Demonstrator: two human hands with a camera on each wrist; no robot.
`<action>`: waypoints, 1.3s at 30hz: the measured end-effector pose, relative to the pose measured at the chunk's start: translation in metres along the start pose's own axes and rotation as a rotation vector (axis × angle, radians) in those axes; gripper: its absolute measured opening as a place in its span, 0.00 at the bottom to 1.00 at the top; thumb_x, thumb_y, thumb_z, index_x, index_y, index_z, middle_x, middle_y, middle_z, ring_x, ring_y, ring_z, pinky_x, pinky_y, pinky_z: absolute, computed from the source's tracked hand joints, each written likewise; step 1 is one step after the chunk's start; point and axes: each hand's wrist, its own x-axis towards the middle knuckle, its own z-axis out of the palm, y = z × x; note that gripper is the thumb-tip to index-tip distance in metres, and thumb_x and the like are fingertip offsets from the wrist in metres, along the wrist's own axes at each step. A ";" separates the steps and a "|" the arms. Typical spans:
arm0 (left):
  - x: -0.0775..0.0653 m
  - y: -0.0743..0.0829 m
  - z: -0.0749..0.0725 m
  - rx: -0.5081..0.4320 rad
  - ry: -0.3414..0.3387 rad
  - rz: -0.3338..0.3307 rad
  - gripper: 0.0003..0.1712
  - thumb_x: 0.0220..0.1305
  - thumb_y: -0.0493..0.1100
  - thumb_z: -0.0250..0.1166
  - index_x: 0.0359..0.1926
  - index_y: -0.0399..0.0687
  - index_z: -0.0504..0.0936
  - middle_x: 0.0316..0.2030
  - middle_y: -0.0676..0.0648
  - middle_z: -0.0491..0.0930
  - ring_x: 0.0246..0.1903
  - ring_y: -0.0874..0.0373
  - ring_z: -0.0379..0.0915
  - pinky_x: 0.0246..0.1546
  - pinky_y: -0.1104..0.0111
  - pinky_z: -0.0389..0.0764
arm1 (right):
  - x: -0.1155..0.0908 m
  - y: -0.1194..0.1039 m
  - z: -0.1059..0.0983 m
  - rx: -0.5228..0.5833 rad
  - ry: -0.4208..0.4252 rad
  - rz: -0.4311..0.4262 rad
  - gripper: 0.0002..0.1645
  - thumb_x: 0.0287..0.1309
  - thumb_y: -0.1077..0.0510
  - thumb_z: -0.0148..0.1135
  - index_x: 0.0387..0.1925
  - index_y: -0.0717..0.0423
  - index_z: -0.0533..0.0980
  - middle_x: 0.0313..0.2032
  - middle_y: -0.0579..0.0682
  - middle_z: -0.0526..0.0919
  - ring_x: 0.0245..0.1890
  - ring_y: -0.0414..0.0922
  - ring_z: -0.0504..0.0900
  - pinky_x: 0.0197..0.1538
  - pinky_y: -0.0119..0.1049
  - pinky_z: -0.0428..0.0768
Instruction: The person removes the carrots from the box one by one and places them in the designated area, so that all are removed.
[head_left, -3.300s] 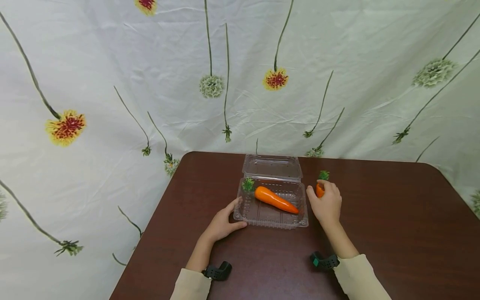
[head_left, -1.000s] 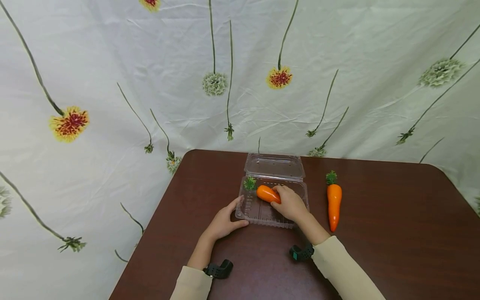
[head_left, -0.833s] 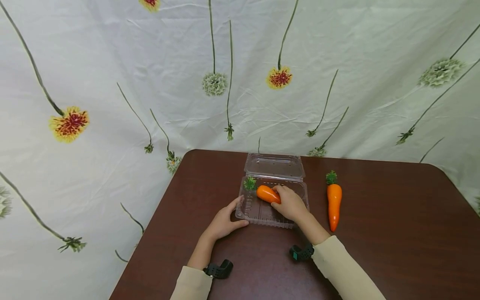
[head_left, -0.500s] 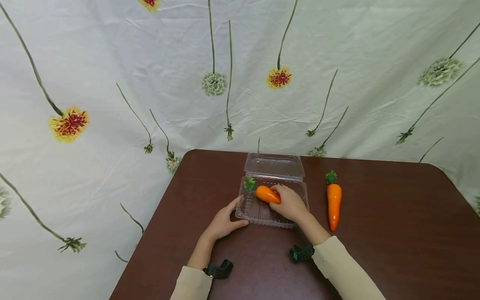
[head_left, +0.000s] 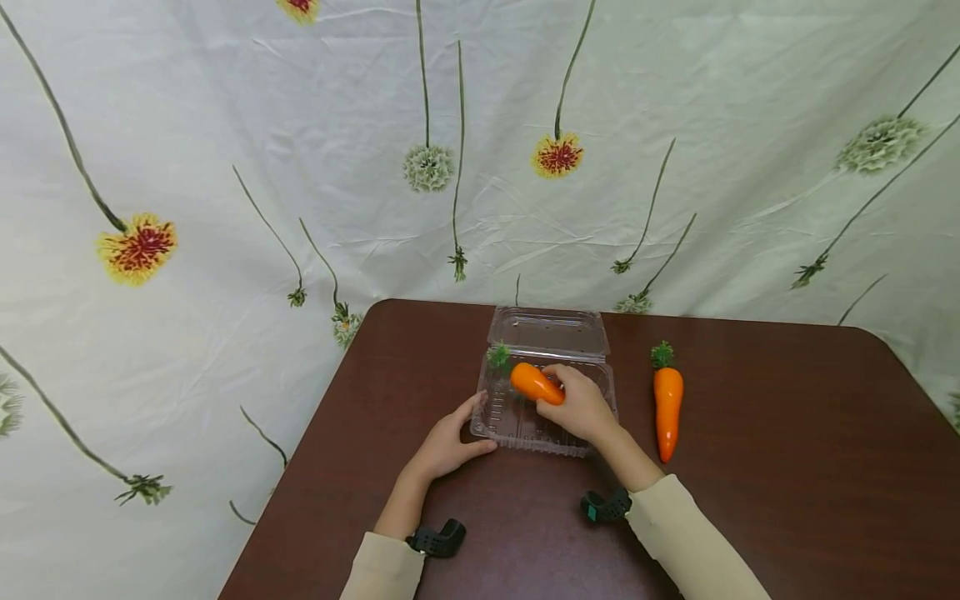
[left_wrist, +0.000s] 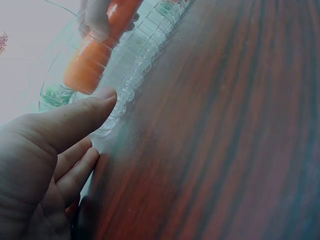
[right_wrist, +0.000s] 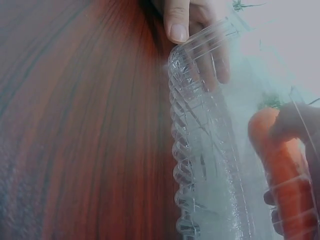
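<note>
My right hand grips an orange carrot with a green leafy top, its fingers and thumb round the narrower part. This carrot overlaps the base of a clear plastic clamshell container, with its leafy end toward the far left corner. In the right wrist view the same carrot shows behind the clear wall. My left hand touches the container's near left corner, thumb along the front edge and fairly straight fingers against the left side. A second carrot lies on the table right of the container.
The container's lid lies folded back toward the table's far edge. A dark brown table bears everything, with a flower-printed cloth hanging behind it. Both wrists wear black bands.
Over the last seconds my right hand has left the second carrot and taken hold of the one in the container. Since half a second ago that carrot's leafy end has risen slightly. My left hand stays put.
</note>
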 end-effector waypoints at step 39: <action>0.001 -0.002 0.000 0.025 0.005 0.012 0.49 0.52 0.58 0.67 0.71 0.54 0.54 0.66 0.49 0.60 0.64 0.51 0.56 0.60 0.51 0.59 | -0.008 0.005 -0.023 0.342 0.297 0.071 0.26 0.52 0.55 0.66 0.51 0.60 0.73 0.38 0.55 0.79 0.32 0.47 0.77 0.32 0.37 0.77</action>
